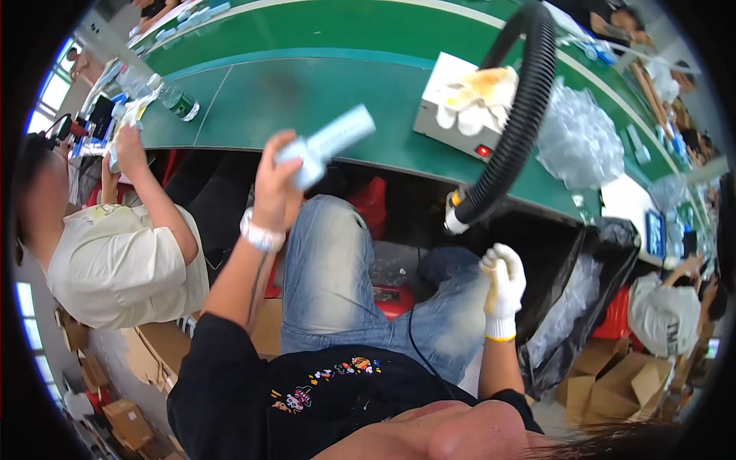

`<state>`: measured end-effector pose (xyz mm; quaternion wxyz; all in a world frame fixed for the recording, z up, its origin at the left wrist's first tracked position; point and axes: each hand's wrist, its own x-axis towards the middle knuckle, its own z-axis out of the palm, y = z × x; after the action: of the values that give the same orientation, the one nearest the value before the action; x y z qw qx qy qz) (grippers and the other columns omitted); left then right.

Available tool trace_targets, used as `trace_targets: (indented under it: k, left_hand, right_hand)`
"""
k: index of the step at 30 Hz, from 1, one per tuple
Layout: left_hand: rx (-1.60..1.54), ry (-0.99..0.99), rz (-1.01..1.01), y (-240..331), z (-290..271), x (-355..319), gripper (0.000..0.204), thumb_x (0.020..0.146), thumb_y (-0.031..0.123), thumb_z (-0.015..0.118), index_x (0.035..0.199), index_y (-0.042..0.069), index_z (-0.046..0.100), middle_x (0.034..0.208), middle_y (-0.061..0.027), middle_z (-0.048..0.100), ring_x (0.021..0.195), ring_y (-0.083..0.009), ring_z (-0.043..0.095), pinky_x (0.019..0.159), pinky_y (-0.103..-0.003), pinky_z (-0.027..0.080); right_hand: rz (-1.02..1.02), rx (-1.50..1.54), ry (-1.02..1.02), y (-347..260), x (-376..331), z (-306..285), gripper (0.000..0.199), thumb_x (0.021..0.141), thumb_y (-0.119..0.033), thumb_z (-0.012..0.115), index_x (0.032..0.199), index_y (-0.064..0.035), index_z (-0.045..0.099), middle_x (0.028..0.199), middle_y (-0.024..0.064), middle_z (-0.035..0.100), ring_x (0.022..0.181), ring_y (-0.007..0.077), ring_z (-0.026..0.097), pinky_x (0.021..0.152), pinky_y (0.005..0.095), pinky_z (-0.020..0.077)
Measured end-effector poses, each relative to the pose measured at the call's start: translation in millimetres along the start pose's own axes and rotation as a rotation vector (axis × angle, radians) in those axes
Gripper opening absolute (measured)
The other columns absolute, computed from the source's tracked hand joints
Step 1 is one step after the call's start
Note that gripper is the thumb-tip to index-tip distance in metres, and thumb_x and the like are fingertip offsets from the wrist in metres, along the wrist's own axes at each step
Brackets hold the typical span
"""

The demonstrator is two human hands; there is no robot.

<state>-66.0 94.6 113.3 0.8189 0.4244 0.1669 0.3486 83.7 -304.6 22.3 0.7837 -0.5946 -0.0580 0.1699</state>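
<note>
My left hand [277, 180], bare with a white band at the wrist, is closed around a light blue plastic device [337, 136] with a long bar-shaped part and a wider head. It is held up over the table's near edge, the long part tilted toward the far right. Over my right thigh, my right hand [503, 285] wears a white knitted glove with a yellow cuff. Its fingers are curled in, and nothing shows in them. Nearest to that hand is the white nozzle [456, 222] of a black corrugated hose [529, 115].
On the green table [253, 100] stand a grey box [452, 138] with a red-lit switch and gloves [479, 96] on top, a pile of clear plastic bags [579, 138] and a water bottle [178, 102]. A co-worker [126, 261] sits at my left. A black bag [552, 307] hangs at right.
</note>
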Motion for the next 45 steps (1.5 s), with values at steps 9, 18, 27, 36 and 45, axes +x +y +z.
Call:
trace_targets:
  k: [9,18,27,36,45]
  left_hand:
    - [1.283,-0.037,0.882,-75.1,54.2,333.6,0.047,0.081,0.038,0.085,0.118,0.011,0.074,0.118,-0.0144,0.069,0.110,-0.0319,0.067,0.097,-0.040,0.053]
    - [1.648,0.097,0.479,-89.3,40.2,343.2,0.080,0.085,0.042,0.080,0.150,0.008,0.046,0.154,-0.0257,0.043,0.142,-0.0435,0.044,0.114,-0.055,0.041]
    - [1.014,-0.302,0.683,-67.2,42.8,26.4,0.041,0.086,0.016,0.076,0.122,0.001,0.064,0.132,-0.0217,0.062,0.127,-0.0383,0.058,0.111,-0.044,0.045]
    - [-0.118,-0.227,-0.978,-127.5,57.7,-85.4,0.052,0.108,0.044,0.049,0.149,0.013,0.043,0.147,-0.0095,0.055,0.133,-0.0259,0.055,0.111,-0.047,0.045]
    - [-0.196,-0.393,-0.714,-145.6,59.4,-89.3,0.057,0.107,0.057,0.046,0.149,0.017,0.044,0.148,-0.0066,0.054,0.137,-0.0265,0.052,0.115,-0.052,0.039]
  right_hand:
    - [-0.530,-0.766,0.116,-49.5,58.3,46.0,0.030,0.084,-0.001,0.079,0.113,-0.0005,0.070,0.111,0.0114,0.069,0.098,0.0212,0.068,0.092,0.0336,0.0547]
    - [-1.235,-1.421,0.417,-144.3,179.4,90.2,0.022,0.076,-0.018,0.084,0.097,-0.0138,0.078,0.121,0.0128,0.066,0.120,0.0358,0.058,0.106,0.0463,0.0455]
    - [-1.107,-1.487,0.360,-162.1,183.2,113.8,0.012,0.078,-0.020,0.081,0.083,-0.0088,0.079,0.132,0.0186,0.066,0.125,0.0394,0.056,0.109,0.0477,0.0436]
    - [-0.545,-0.634,-0.298,-18.4,-27.3,91.2,0.021,0.090,0.002,0.074,0.108,0.0074,0.066,0.126,0.0148,0.069,0.110,0.0230,0.067,0.098,0.0380,0.0529]
    - [-0.384,-0.721,-0.164,7.1,-29.0,122.0,0.052,0.087,-0.015,0.077,0.135,-0.0066,0.060,0.122,0.0147,0.070,0.111,0.0283,0.071,0.094,0.0379,0.0553]
